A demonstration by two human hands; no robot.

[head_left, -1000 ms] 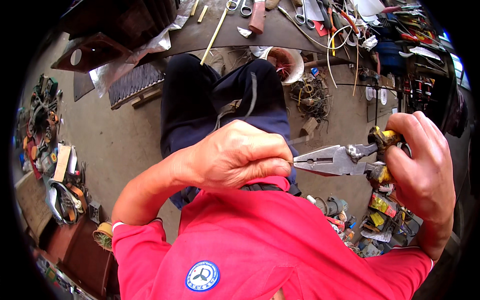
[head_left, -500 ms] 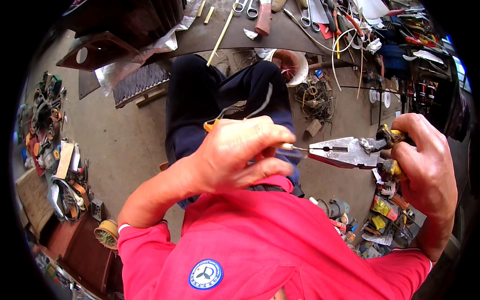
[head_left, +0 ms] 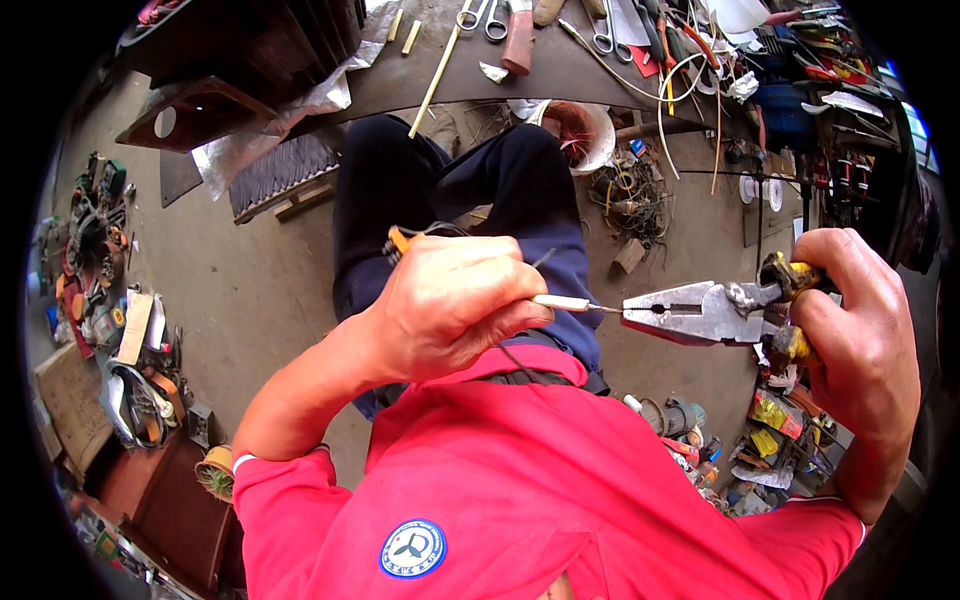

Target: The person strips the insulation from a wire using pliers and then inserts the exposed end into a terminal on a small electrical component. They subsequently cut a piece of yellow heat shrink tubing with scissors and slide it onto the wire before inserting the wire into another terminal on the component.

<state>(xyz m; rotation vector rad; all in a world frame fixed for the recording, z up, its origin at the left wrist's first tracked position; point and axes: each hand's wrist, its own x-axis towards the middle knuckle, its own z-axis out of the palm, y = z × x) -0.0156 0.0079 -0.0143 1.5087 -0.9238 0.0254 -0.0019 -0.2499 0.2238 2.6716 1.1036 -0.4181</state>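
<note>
My left hand is closed around a wire with a white sleeve, which sticks out to the right from between thumb and forefinger. Its thin bare end meets the tip of the combination pliers. These have worn steel jaws and yellow-and-black handles, and my right hand is wrapped around the handles. The jaws look closed, or nearly so, at the wire's tip. Behind my left hand an orange piece with dark leads shows above my lap; the hand hides part of it.
Ahead lies a dark workbench with scissors, a wooden handle and loose cables. Under its edge stands a white bucket holding reddish wire. Tangled wire lies on the floor. Clutter is piled at both sides.
My left fingers have closed more tightly, and more of the white sleeve shows. The pliers and my right hand have shifted slightly to the right.
</note>
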